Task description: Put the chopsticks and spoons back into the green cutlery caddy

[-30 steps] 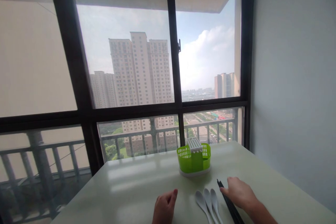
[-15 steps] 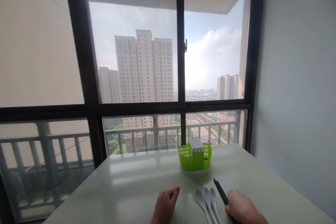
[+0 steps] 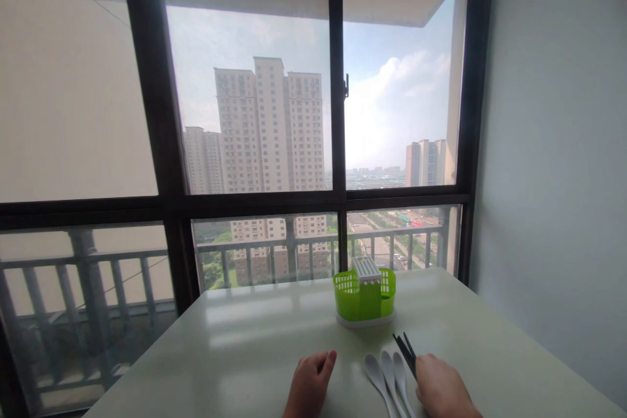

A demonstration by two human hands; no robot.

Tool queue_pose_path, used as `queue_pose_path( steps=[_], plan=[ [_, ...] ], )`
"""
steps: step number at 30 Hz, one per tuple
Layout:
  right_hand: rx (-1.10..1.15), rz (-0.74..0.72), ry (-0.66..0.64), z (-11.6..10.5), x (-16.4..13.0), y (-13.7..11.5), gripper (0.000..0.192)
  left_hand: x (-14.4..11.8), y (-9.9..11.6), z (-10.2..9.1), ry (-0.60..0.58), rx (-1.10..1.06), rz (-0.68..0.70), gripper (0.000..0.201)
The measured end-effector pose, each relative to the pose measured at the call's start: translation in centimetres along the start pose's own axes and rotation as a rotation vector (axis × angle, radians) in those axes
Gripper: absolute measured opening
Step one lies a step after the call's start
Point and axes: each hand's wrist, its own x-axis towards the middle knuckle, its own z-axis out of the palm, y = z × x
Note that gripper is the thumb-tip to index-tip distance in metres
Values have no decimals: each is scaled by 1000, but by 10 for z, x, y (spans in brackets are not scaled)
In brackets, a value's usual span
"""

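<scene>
Right hand (image 3: 443,386): low at the near edge of the view, knuckles up, fingers curled down over the near ends of the black chopsticks (image 3: 405,351). Looks like it has hold of them, but the fingertips are hidden under the hand, so the grip itself can't be confirmed. The chopstick tips stick out from under the hand, pointing far-left, slightly splayed, just above or on the table; can't tell which.

Left hand (image 3: 309,384): loose fist resting on the table (image 3: 255,353), thumb on the right side, holding nothing. Partly cut off by the bottom edge.

Between the hands: three white spoons (image 3: 388,373) lying flat side by side, bowls toward the far side, handles running near-right. The rightmost spoon is just beside the chopsticks and the right hand; can't tell if they touch.

Further out: a green cutlery holder (image 3: 364,299) with perforated walls, a white slotted insert (image 3: 366,268) on top and a white base, standing upright in the far centre-right of the table, well apart from both hands.

Table is pale and glossy, pushed against a dark-framed window (image 3: 336,199). Plain wall (image 3: 553,163) on the right. Outside: balcony railing (image 3: 274,248) and high-rise blocks (image 3: 269,124).
</scene>
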Motion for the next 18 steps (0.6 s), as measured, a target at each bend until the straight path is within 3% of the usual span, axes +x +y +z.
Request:
queue_pose_path(
  steps=[7, 11, 15, 18],
  plan=[
    [51, 19, 97, 9, 9, 14, 26, -2, 4, -1, 4, -14, 10, 58],
    [180, 45, 177, -14, 14, 14, 12, -4, 10, -5, 11, -29, 35, 53],
    [542, -115, 261, -46, 12, -19, 11, -8, 21, -12, -50, -108, 104, 48],
    [804, -260, 317, -53, 9, -57, 11, -12, 30, -16, -105, -122, 172, 46]
  ],
)
